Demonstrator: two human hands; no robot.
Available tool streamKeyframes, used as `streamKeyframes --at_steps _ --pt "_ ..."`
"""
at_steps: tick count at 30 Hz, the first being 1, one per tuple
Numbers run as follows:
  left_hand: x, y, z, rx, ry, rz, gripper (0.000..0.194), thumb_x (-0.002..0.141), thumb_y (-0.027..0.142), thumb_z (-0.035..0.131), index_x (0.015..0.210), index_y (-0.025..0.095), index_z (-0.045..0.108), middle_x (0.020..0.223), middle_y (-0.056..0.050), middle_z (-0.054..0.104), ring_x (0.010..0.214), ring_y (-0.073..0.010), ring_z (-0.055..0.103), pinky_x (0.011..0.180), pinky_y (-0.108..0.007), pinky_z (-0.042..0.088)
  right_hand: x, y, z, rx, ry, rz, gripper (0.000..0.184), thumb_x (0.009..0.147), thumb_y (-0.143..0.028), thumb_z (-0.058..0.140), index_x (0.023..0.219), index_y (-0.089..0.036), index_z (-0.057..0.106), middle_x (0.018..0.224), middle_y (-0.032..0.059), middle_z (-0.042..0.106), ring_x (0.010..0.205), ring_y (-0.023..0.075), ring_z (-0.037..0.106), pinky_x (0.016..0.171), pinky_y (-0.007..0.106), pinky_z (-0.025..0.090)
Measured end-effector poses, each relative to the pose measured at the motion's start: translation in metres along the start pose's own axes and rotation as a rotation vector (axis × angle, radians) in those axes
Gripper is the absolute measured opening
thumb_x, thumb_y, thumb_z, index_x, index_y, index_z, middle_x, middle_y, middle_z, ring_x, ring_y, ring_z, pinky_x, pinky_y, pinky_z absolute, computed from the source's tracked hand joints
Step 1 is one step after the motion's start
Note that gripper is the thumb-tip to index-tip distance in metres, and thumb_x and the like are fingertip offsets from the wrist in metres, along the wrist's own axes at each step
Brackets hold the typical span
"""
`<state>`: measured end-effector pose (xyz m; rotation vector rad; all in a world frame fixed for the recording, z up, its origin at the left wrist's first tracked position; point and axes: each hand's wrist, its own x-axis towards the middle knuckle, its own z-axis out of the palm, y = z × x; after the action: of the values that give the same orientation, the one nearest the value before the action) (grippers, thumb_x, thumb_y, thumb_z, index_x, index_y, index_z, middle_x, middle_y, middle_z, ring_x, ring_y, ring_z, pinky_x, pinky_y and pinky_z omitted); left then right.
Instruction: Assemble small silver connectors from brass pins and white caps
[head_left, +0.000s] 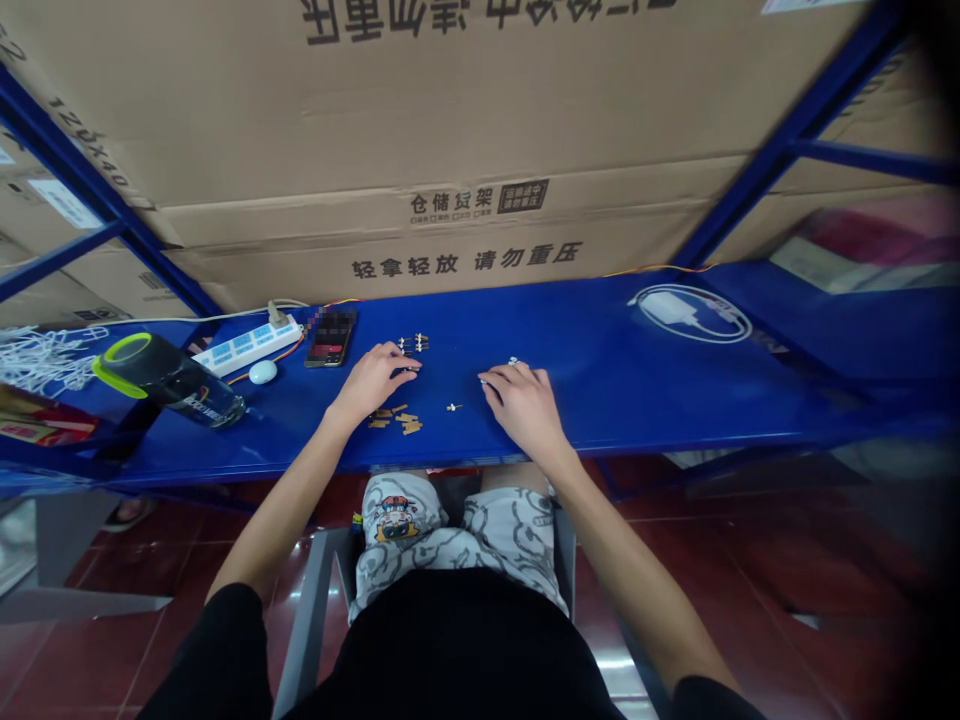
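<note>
My left hand [377, 380] rests on the blue shelf top, thumb and fingertips drawn together in a pinch; whatever lies between them is too small to name. Just beyond those fingertips stand small black-and-white parts with pins [417, 343], set in short rows. Several flat tan pieces [405, 420] lie in a loose group below the same hand. Between the hands is a single small white part with a thin pin [451, 407]. My right hand [525, 402] is curled low over the surface, with tiny white bits [513, 360] at its fingers; its grip is mostly hidden.
Left of my hands are a phone [331, 337], a white power strip [247, 345], a small white oval object [262, 372] and a dark bottle with a green loop [176, 380]. A white charger with coiled cable [675, 308] lies right. A large cardboard box [450, 120] stands behind.
</note>
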<state>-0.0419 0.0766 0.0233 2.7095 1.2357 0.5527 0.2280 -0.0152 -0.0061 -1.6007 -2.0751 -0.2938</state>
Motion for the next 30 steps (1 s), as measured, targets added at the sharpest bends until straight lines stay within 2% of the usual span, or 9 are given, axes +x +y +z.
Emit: streamKeyframes --at_steps 10,18,23,30 --pt "0.012 -0.02 0.016 0.042 0.158 0.087 0.017 0.097 0.036 0.068 0.101 0.024 0.08 0.098 -0.005 0.068 0.096 -0.0221 0.064 0.093 -0.037 0.052 0.0 0.0 0.001 0.01 -0.007 -0.001 0.027 0.102 -0.02 0.05 0.111 -0.02 0.076 0.115 0.0099 0.076 0.11 0.0276 0.063 0.086 0.042 0.036" --pt "0.018 -0.03 0.024 0.034 0.232 0.039 0.018 0.097 0.035 0.068 0.095 0.021 0.079 0.094 -0.005 0.067 0.091 -0.0211 0.065 0.085 -0.033 0.053 0.0 0.001 0.0 0.024 -0.003 -0.009 0.029 0.103 -0.021 0.048 0.111 -0.02 0.076 0.115 0.0101 0.076 0.107 0.0266 0.063 0.086 0.041 0.035" --pt "0.021 -0.028 0.025 0.14 0.241 0.067 0.02 0.099 0.035 0.065 0.096 0.02 0.078 0.092 -0.006 0.066 0.091 -0.0225 0.064 0.09 -0.037 0.051 -0.001 0.002 0.002 0.009 0.007 -0.014 0.027 0.102 -0.021 0.05 0.111 -0.02 0.076 0.114 0.0093 0.076 0.106 0.0265 0.064 0.085 0.041 0.035" --pt "0.023 -0.029 0.022 0.183 0.217 0.076 0.019 0.102 0.034 0.061 0.098 0.02 0.074 0.097 -0.007 0.069 0.093 -0.0228 0.064 0.091 -0.036 0.049 -0.001 0.001 0.002 -0.002 0.012 -0.016 0.027 0.102 -0.022 0.051 0.111 -0.02 0.076 0.115 0.0092 0.076 0.108 0.0277 0.063 0.085 0.041 0.035"
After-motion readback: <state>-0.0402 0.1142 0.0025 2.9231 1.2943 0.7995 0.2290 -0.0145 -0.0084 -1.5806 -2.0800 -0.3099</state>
